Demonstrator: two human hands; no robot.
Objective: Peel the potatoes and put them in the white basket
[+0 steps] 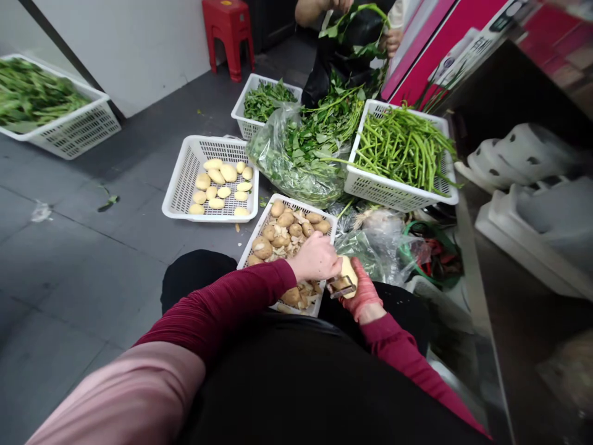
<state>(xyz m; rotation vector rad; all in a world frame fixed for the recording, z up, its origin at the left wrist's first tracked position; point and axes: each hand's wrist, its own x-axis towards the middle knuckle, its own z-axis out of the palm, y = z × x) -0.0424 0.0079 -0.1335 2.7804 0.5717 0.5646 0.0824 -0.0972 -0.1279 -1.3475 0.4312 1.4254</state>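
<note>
My left hand point(317, 256) is bare and closed, gripping a peeler point(341, 286) whose blade lies against a potato point(347, 269). That potato is mostly pale and peeled on the side I see. My right hand point(362, 292), in a reddish glove, wraps around it from the right. Below my hands, between my knees, sits a white basket point(248, 250) with unpeeled potatoes point(262, 247) and peelings point(303, 295). Peeled potatoes point(228, 173) lie in another white basket point(173, 188) just beyond, to the left. The peeler's handle is mostly hidden by my left hand.
A basket of green stems point(403, 148) and a plastic bag of leafy greens point(319, 148) stand ahead. Another person's hand point(393, 42) holds greens at the top. A green-rimmed basin point(428, 278) is at right; a red stool point(228, 34) stands at the back.
</note>
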